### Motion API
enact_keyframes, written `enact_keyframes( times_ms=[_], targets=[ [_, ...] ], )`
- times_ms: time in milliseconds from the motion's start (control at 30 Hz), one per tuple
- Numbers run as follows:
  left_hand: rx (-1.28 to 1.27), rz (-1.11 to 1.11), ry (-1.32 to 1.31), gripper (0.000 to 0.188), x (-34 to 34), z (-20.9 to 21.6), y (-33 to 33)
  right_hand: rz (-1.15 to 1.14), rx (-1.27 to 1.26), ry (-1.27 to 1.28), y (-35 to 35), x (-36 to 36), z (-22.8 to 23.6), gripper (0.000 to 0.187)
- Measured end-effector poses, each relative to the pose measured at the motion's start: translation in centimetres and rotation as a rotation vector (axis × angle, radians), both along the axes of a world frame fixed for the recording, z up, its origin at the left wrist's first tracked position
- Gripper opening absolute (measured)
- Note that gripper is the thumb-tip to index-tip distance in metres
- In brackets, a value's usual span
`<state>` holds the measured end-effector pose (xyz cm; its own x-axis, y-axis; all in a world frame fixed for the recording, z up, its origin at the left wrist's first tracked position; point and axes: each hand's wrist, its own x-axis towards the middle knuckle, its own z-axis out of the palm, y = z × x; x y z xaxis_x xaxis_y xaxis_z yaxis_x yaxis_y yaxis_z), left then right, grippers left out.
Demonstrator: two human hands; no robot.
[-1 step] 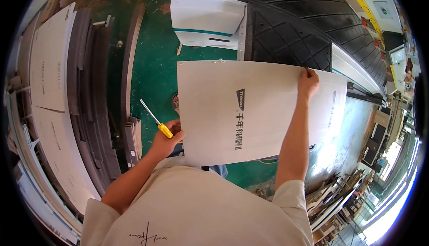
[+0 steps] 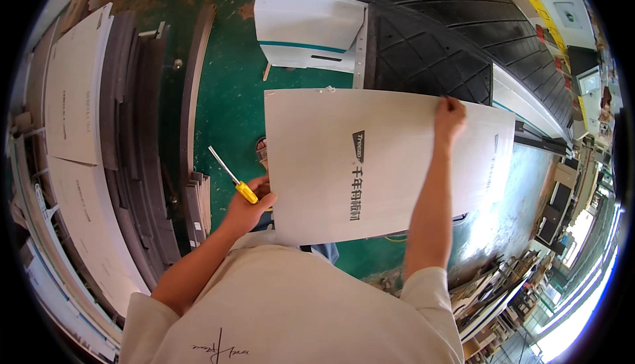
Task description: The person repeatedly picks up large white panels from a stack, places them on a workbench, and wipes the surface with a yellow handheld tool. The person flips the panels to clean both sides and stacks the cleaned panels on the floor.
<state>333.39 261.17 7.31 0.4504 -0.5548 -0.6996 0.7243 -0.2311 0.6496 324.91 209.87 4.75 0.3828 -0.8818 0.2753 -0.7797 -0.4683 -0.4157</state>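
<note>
White rectangular panel, long axis left-right, on near side of black ridged platform; grasped at platform-side edge by right hand. Farther from platform, touched at left end by left hand, clasping yellow-handled metal-shafted tool.

The strongest light comes from the near right, where a long strip of white light burns out with a bluish fringe, leaving glare on the smooth, shiny floor and brightening the right end of the large, flat white panel. At left, the long dark grey-brown boards look dimmer. Focus is fairly crisp centrally, while fisheye distortion bends straight edges toward the blackened rim.
</note>
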Motion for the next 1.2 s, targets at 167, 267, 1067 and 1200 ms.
enact_keyframes(
  times_ms=[167,267,1067,1200],
  targets=[
    [-0.046,-0.033,0.022,0.052,-0.3,-1.0,0.7,0.432,0.118,-0.331,23.7,13.1,-1.1,0.008],
    [-0.014,-0.067,-0.010,0.053,-0.5,-1.8,1.1,0.517,0.158,-0.180,32.9,18.6,1.3,0.006],
    [-0.108,-0.021,-0.054,0.052,-0.9,-3.2,1.2,0.232,0.218,-0.156,24.4,13.8,2.0,0.005],
    [-0.148,-0.002,-0.024,0.052,-0.8,-3.4,1.1,0.038,0.193,-0.065,22.2,12.8,2.9,0.006]
  ],
)
